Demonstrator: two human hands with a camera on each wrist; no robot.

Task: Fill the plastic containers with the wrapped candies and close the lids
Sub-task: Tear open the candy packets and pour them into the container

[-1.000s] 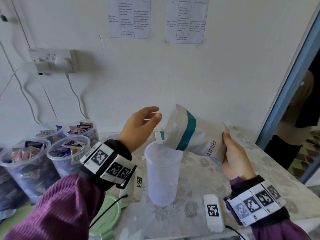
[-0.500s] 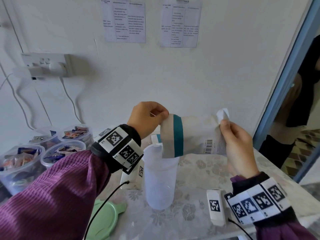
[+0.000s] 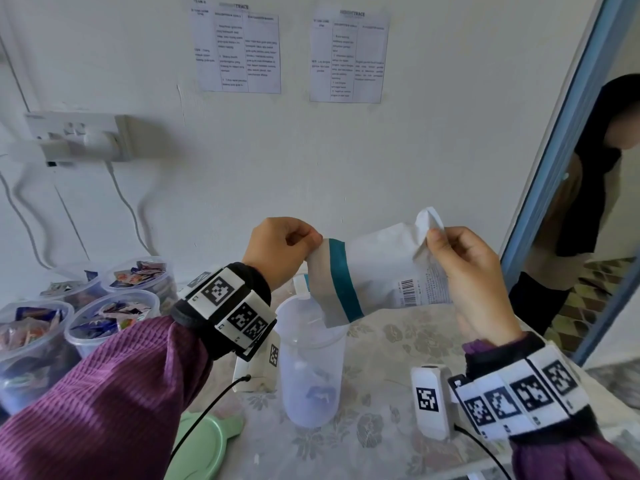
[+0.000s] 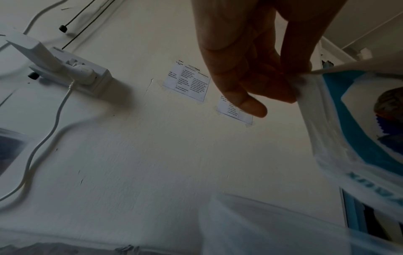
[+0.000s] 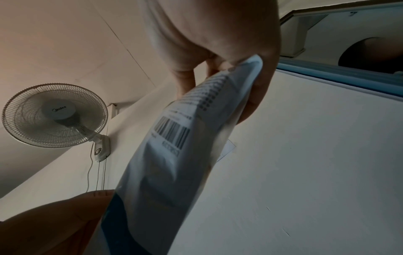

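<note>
A white candy bag (image 3: 379, 275) with a teal band hangs tilted over a clear plastic container (image 3: 311, 368) on the table. Its open end dips into the container's mouth. My left hand (image 3: 282, 251) pinches the bag's open edge, seen also in the left wrist view, where the left hand (image 4: 261, 72) grips the bag (image 4: 340, 138). My right hand (image 3: 464, 271) pinches the bag's bottom corner and holds it higher. In the right wrist view the right hand (image 5: 229, 51) holds the bag (image 5: 174, 155). A couple of wrapped candies (image 3: 318, 393) lie in the container's bottom.
Several filled containers (image 3: 104, 313) of wrapped candies stand at the left. A green lid (image 3: 204, 445) lies at the table's front. White tagged blocks (image 3: 431, 400) stand by the container. A person (image 3: 588, 202) stands in the doorway at right. A wall socket (image 3: 79, 136) with cables hangs at left.
My left hand was open above the container; now it pinches the bag's open edge. My right hand shifted to the bag's bottom corner and lifted it, tilting the opening down into the container.
</note>
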